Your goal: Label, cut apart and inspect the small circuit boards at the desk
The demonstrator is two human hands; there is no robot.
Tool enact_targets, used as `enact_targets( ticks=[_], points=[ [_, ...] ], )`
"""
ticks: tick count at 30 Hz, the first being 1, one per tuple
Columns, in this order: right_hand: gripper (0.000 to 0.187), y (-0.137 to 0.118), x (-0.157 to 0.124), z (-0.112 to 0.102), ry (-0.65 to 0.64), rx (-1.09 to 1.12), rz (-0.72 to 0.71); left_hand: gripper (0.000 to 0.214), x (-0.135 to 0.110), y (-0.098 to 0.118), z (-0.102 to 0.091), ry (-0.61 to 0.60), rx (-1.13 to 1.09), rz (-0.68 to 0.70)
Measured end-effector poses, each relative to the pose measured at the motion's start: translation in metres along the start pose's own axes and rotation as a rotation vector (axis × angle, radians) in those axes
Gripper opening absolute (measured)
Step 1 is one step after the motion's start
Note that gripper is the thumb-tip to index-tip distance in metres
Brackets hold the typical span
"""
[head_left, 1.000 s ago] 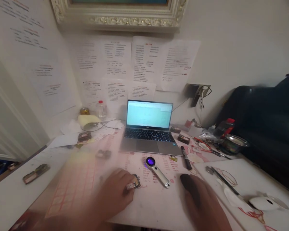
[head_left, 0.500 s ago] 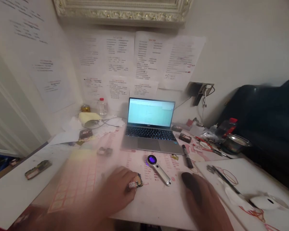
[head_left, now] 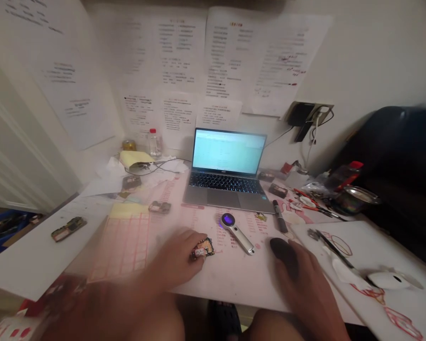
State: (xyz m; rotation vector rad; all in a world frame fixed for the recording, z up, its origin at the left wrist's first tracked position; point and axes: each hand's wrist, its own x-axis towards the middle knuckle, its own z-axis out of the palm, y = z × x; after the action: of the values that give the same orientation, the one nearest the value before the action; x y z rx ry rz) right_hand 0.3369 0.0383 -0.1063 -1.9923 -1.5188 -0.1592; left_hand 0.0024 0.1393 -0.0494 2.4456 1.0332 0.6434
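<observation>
View dipped; left fingers (head_left: 194, 238) seemingly hold circuit board (head_left: 206, 246).

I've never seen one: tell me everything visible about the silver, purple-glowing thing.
The silver thing lies on the desk between the left hand and right hand, touching neither. Its round, dark-rimmed head glows purple, angled toward the laptop; its metallic-looking handle has dark spots near the head and at its end.

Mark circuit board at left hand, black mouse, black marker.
Circuit board (head_left: 206, 246): head view, exposed upper face.
Black mouse (head_left: 283, 251): head view, uncovered top shell.
Black marker (head_left: 279, 217): head view, middle of barrel.
</observation>
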Motion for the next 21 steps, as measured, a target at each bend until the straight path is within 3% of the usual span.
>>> enact_targets(
  ticks=[10, 15, 21],
  points=[
    [0.06, 0.003, -0.001, 0.002, 0.022, -0.011, -0.021, 0.036, -0.003, -0.001, -0.001, 0.103, 0.0, 0.089],
    [0.059, 0.009, -0.001, 0.006, 0.006, -0.034, -0.051, 0.026, 0.0, -0.001, 0.001, 0.031, 0.047, 0.024],
    [0.057, 0.009, -0.002, 0.008, 0.035, -0.015, -0.107, 0.027, 0.0, -0.003, 0.003, 0.043, 0.047, 0.034]
  ],
)
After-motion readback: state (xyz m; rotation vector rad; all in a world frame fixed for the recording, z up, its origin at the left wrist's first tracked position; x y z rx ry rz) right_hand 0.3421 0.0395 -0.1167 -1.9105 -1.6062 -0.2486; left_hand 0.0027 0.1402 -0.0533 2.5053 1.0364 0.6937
